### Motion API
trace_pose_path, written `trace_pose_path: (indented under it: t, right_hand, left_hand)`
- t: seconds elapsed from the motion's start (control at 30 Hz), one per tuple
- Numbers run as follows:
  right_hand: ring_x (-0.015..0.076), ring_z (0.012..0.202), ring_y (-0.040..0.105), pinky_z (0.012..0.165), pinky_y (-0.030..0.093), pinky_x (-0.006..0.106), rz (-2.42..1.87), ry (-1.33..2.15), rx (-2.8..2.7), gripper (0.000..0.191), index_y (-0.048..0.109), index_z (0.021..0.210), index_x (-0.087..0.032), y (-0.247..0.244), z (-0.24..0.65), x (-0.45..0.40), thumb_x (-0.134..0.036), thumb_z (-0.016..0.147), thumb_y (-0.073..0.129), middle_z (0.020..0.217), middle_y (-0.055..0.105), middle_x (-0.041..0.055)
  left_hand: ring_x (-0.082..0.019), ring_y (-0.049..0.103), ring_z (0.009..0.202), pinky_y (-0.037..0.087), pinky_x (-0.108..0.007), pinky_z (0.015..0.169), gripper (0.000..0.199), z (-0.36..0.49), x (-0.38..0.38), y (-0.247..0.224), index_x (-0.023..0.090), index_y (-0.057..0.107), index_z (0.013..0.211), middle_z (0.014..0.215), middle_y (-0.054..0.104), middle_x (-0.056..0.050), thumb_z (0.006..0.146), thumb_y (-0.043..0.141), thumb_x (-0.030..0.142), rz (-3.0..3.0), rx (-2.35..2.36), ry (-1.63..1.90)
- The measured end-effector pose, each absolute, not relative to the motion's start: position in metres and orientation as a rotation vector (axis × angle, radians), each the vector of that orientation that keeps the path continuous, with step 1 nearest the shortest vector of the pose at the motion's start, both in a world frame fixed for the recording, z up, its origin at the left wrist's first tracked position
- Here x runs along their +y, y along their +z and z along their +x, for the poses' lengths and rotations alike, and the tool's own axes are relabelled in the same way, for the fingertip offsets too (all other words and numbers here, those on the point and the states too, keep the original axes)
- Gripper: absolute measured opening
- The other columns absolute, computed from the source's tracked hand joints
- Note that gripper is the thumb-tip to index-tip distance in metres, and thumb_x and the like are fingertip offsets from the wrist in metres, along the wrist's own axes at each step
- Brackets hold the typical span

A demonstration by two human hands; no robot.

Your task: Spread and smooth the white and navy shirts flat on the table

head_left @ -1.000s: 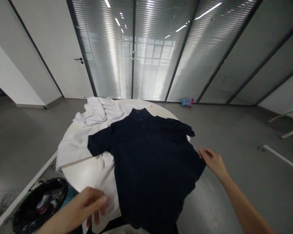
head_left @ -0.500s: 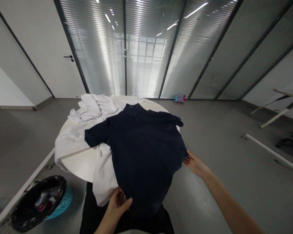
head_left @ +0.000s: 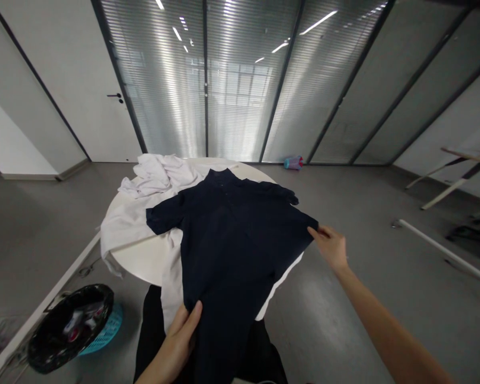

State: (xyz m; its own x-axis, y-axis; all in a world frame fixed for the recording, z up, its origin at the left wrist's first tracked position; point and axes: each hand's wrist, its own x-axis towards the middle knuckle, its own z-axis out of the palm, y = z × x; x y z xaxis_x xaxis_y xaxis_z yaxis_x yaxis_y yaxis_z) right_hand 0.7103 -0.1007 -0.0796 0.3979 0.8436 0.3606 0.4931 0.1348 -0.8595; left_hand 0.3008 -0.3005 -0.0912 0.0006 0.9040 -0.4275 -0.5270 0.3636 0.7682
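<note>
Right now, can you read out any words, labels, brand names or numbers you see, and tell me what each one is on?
None: no readable text in this view.
The dark shirt, held by the left hand and right hand, shows no print or label.
The white cloth on the round table is plain.
The small bottle on the floor and the items in the black-lined basket are too small and blurred to read.
</note>
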Motion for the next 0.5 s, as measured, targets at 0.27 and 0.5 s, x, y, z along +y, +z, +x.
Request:
trace_pose_path:
  t: [0.27, 0.5]
  right_hand:
    - [0.0283, 0.111, 0.067, 0.092, 0.054, 0.046, -1.195, 1.374, -1.297, 0.053, 0.059, 0.122, -0.029, -0.083, 0.693, -0.136, -0.065, 0.088, 0.039, 0.124, 0.068, 0.0106]
    - [0.0302, 0.116, 0.064, 0.097, 0.050, 0.048, -1.137, 1.545, -1.496, 0.083, 0.053, 0.137, -0.029, -0.120, 0.706, -0.165, -0.045, 0.061, 0.084, 0.128, 0.065, 0.0124]
  left_hand:
    - [-0.032, 0.041, 0.141, 0.018, -0.047, 0.124, 0.047, 0.286, -0.305, -0.089, 0.021, 0.072, 0.123, 0.128, 0.068, -0.009, 0.089, 0.062, 0.051, 0.185, 0.655, 1.060]
    - [-0.027, 0.036, 0.144, 0.019, -0.044, 0.125, 0.047, 0.280, -0.319, -0.111, 0.027, 0.063, 0.136, 0.133, 0.064, -0.005, 0.094, 0.057, 0.048, 0.198, 0.635, 1.127]
